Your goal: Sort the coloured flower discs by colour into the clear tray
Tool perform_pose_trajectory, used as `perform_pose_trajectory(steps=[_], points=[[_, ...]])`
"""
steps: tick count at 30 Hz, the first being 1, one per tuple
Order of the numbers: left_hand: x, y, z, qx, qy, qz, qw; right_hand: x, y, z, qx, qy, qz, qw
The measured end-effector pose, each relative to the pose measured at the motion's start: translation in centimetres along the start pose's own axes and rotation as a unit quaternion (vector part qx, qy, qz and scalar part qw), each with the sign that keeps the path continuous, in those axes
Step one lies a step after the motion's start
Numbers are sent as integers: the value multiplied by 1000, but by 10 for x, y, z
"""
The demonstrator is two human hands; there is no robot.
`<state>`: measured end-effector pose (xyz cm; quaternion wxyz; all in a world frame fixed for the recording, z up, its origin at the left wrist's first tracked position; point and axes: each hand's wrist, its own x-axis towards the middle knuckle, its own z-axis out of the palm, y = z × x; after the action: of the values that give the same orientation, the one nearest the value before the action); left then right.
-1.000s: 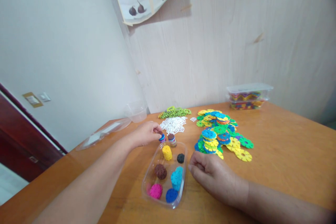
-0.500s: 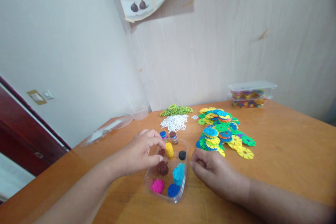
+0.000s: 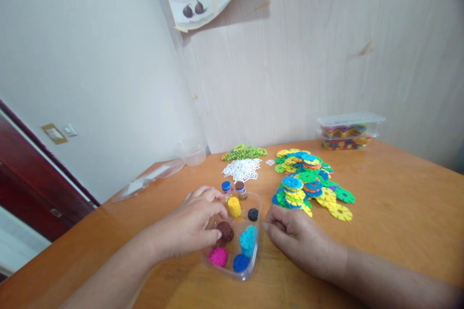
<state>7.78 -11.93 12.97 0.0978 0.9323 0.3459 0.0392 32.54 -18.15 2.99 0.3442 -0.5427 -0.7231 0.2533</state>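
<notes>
A clear plastic tray (image 3: 258, 244) holds small stacks of notched discs: a brown stack (image 3: 226, 232), a yellow stack (image 3: 234, 207), a black one (image 3: 253, 214), light blue discs (image 3: 248, 240), a pink stack (image 3: 219, 257) and a dark blue stack (image 3: 240, 263). Over the tray's left side reaches my left hand (image 3: 195, 219), thumb and forefinger apart beside the brown stack, holding nothing that shows. My right hand (image 3: 302, 239) rests on the table just right of the tray, fingers curled in a loose fist with nothing visible in them.
Behind the tray stand two small stacks, one blue-topped (image 3: 226, 186), one brown-topped (image 3: 240, 186). Farther back lie white pieces (image 3: 242, 170), green pieces (image 3: 246, 153) and a heap of flower-shaped discs (image 3: 308, 178). Lidded boxes (image 3: 348, 131) and a clear tub (image 3: 192, 153) stand near the wall.
My left fingers have shifted slightly down in the tray and spread apart. The brown piece that was at their tips no longer shows separately. My right hand has stayed in place.
</notes>
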Motion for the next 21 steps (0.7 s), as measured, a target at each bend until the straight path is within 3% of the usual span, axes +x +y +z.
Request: perform_pose_trajectory(steps=[6, 12, 21], points=[[13, -5, -12, 1, 31, -8, 1000, 0, 0, 0, 6, 2, 4, 1000], [53, -12, -22, 47, 62, -14, 997, 1, 0, 1, 4, 4, 7, 1000], [103, -27, -7, 60, 3, -75, 995, 1, 1, 2, 11, 10, 8, 1000]])
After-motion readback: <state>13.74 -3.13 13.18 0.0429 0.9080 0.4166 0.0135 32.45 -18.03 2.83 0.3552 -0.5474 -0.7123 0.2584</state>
